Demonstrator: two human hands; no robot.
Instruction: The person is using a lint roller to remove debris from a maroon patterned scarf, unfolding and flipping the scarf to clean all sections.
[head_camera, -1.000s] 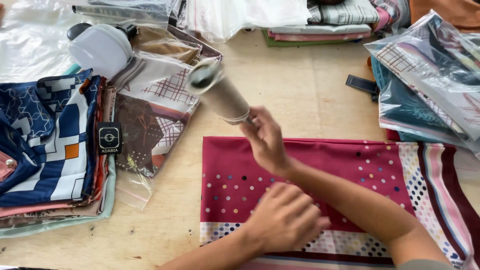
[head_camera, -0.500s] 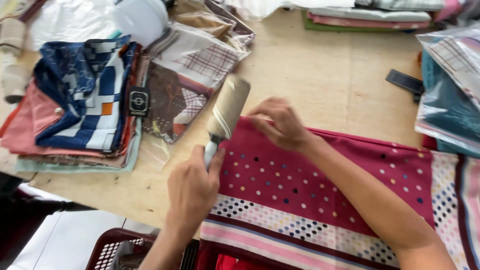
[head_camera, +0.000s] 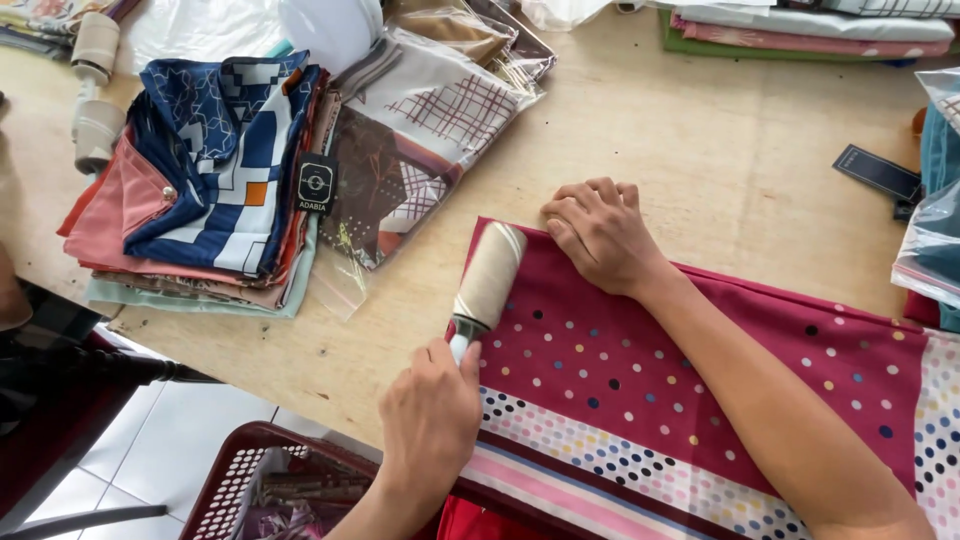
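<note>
A maroon scarf (head_camera: 640, 370) with coloured dots and striped borders lies spread on the wooden table (head_camera: 700, 150). A beige lint roller (head_camera: 490, 275) rests on the scarf's left edge. My left hand (head_camera: 430, 420) grips the roller's handle from the near side. My right hand (head_camera: 600, 235) lies on the scarf's far left corner, with its fingers curled over the edge and pinning the cloth down. My right forearm crosses the scarf towards the lower right.
A stack of folded scarves (head_camera: 210, 170) and bagged scarves (head_camera: 420, 130) sit left of the roller. Two spare rollers (head_camera: 95, 90) lie at the far left. More bagged fabric (head_camera: 935, 220) lines the right edge. A red basket (head_camera: 260, 480) stands below the table.
The roller was held up in the air in my right hand. It now lies on the scarf's left edge with my left hand on the handle, and my right hand has moved to the scarf's corner.
</note>
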